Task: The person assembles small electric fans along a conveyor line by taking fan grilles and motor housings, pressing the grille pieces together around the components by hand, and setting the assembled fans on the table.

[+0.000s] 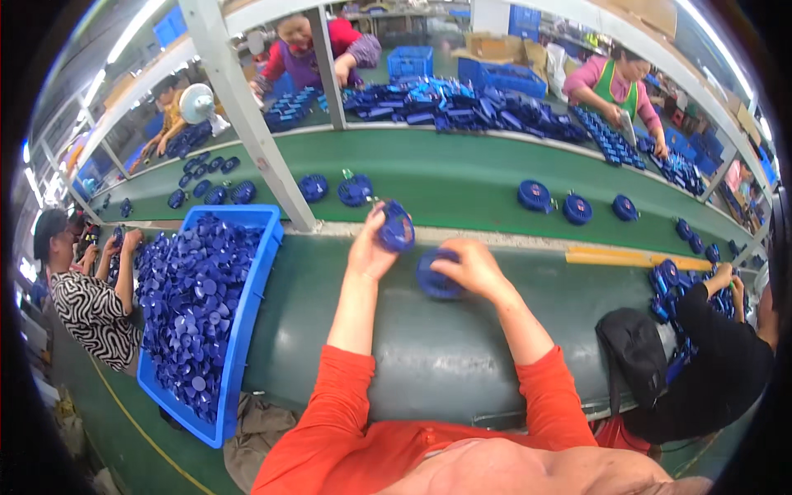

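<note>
My left hand (370, 252) is closed around a round blue fan housing (398, 228), tilted up above the far edge of the green worktable (445, 355). A small reddish patch shows inside the housing. Just to its right and nearer me, my right hand (478, 268) grips a round blue fan cover (434, 275) by its edge, thumb on top, low over the table. The two parts are apart. My fingers hide some of each.
At left stands a blue bin (262, 285) heaped with blue fan blades (198, 305). Beyond a ledge, a green conveyor (462, 186) carries several blue fan housings (535, 195). A grey post (247, 115) rises ahead. A black bag (631, 351) and co-worker (701, 363) are at right.
</note>
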`<move>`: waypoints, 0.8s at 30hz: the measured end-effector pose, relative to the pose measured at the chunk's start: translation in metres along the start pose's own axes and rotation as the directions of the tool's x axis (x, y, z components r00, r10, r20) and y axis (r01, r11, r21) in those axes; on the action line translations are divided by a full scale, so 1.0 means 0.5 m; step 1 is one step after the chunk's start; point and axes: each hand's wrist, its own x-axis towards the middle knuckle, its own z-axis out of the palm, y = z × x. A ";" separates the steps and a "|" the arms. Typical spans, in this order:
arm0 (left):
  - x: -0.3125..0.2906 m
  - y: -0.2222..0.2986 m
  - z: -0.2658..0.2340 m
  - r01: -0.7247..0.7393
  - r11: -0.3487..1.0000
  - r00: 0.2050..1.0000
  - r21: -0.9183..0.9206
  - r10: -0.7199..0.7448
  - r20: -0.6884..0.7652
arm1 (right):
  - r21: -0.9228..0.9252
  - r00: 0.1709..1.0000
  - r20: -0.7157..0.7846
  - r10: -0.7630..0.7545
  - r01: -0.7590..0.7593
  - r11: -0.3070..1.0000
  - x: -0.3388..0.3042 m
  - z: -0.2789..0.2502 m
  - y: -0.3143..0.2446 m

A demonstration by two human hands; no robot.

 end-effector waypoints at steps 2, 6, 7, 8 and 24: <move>-0.005 -0.013 0.001 0.018 1.000 1.000 -0.002 -0.018 0.003 | 0.004 0.932 -0.363 -0.018 0.021 1.000 0.018 -0.016 -0.020; -0.013 -0.074 0.033 0.205 0.975 0.979 -0.090 -0.203 0.030 | -0.106 0.856 -0.439 -0.274 0.254 0.961 0.022 0.011 -0.021; -0.013 -0.086 0.049 0.210 0.972 0.978 -0.105 -0.209 0.019 | -0.049 0.905 -0.350 -0.241 0.240 0.970 0.021 0.023 -0.028; -0.017 -0.093 0.061 0.179 0.983 0.982 -0.040 -0.181 -0.059 | -0.017 0.934 -0.265 -0.238 0.242 0.970 0.014 0.027 -0.034; -0.064 -0.124 0.121 -0.342 0.812 0.898 0.473 0.431 -0.090 | 0.375 0.961 -0.244 -0.132 0.219 0.901 0.009 0.100 -0.017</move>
